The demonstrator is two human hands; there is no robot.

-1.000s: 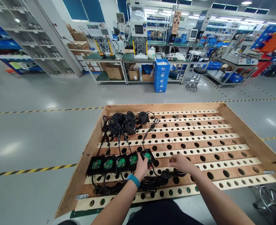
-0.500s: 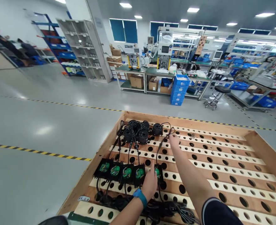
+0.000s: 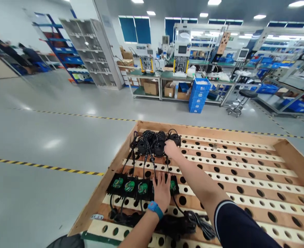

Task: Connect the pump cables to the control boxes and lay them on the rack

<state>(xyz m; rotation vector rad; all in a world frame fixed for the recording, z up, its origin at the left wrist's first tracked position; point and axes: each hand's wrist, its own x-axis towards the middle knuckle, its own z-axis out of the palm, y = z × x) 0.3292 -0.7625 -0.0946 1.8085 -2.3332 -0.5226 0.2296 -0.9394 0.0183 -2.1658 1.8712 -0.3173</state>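
My left hand [image 3: 162,193] lies with its fingers spread over a row of black boxes [image 3: 135,188] with green centres and coloured wires, covering part of the row. My right hand [image 3: 171,148] is closed at the round black units [image 3: 149,143], pinching a black cable [image 3: 167,166] that runs down toward the box at the row's right end. A loop of cable shows above the hand, over the rightmost round unit [image 3: 177,139]. The right fingertips are partly hidden. Thick black cables [image 3: 176,225] lie bundled below the boxes.
Everything lies in a shallow wooden crate [image 3: 231,132] with raised sides and slats full of round holes. Beyond it stand stacked blue bins [image 3: 199,96], a black stool [image 3: 248,93], and workbenches with machines. Two people are at the far left.
My right hand has moved left with the cable, from beside the rightmost round unit to in front of it. My left hand has shifted slightly and spread its fingers over the boxes.
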